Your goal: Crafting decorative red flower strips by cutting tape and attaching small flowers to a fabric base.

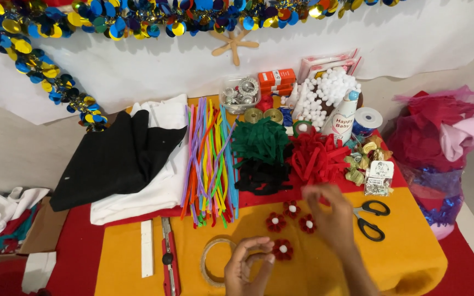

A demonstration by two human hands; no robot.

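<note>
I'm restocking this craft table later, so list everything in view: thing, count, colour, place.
felt flowers: four, red with white centres, on yellow felt by the hands
scissors: one, black handles, right of the flowers
tape ring: one, tan, beside left hand
utility knife: one, red, front left
pipe cleaners: a bundle, mixed colours, centre
felt strips: piles, green, black, red, centre right
fabric: black piece over white, left
pom-poms: many, white, back
sequin garland: one, blue and gold, on wall
bag: one, pink-red, far right
left hand: empty, fingers curled
right hand: blurred, over the flowers
</note>
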